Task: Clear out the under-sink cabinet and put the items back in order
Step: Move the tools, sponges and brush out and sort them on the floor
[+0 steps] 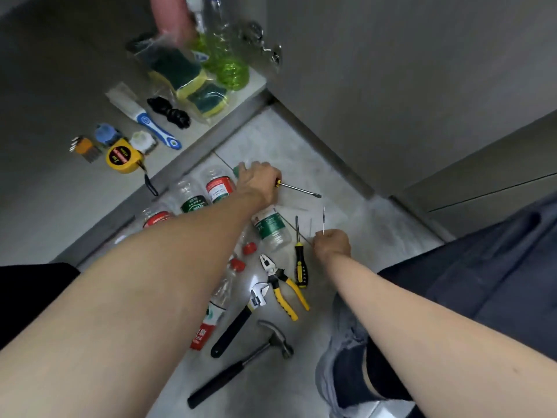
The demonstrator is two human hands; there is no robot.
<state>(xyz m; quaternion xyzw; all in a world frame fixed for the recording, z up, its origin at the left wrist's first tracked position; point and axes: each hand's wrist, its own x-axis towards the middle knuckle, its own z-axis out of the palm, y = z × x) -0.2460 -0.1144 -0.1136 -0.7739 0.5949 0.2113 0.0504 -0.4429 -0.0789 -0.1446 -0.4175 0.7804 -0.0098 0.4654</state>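
Gripping a screwdriver (pixel 297 189) near the floor at twelve o'clock, your left hand (pixel 258 179) curls round its handle; your right hand (pixel 331 243), at three o'clock beside the pliers (pixel 281 282), pinches a thin rod (pixel 323 220).

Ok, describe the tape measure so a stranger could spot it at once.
Look inside the open grey cabinet floor, near its front edge. The round yellow tape measure lies beside a blue-and-white brush; it alone has a black label and wrist strap.
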